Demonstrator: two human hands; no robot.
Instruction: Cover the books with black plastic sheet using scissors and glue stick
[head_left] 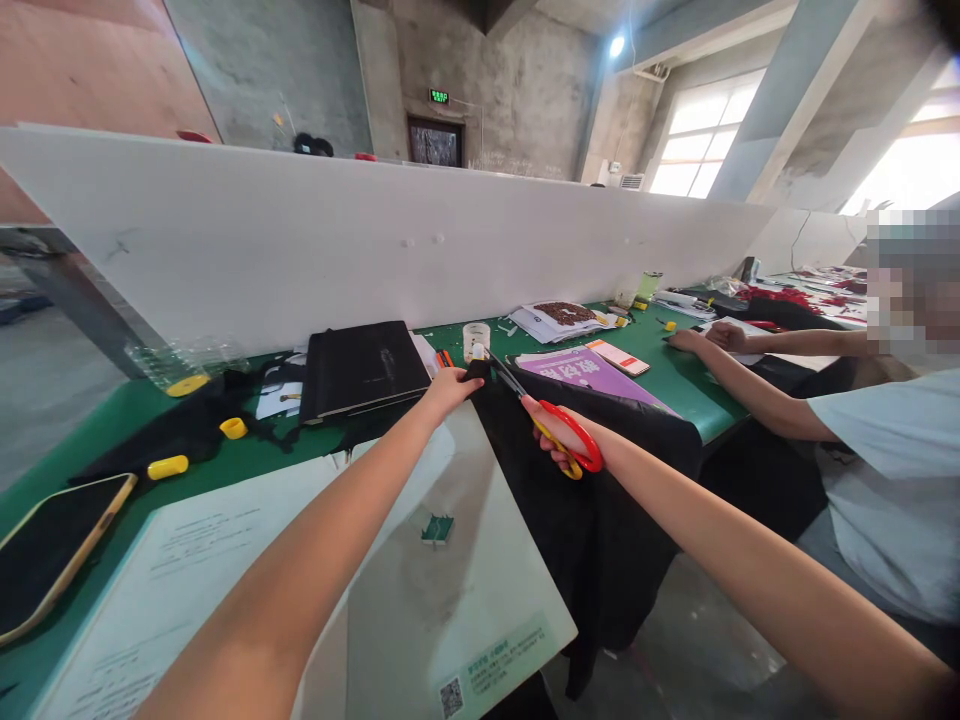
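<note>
My right hand [551, 425] is wrapped round a pair of scissors [592, 450] with red and yellow handles. The blades point away to the upper left, towards my left hand, and look slightly parted. My left hand [452, 388] pinches an edge of black cloth [622, 425] close to the blade tips. A small white thing shows just beyond its fingertips; I cannot tell what it is. The cloth spreads to the right and hangs over the table's front edge. Beneath my left arm lies an open book [457, 540] with a small green-and-white piece on it.
On the green table [360, 480] are a black notebook [367, 370], a phone [60, 550], yellow caps [169, 467], a clear cup [475, 335] and a purple booklet [577, 372]. A white partition [337, 230] stands behind. A co-worker's arms [765, 385] rest at the right.
</note>
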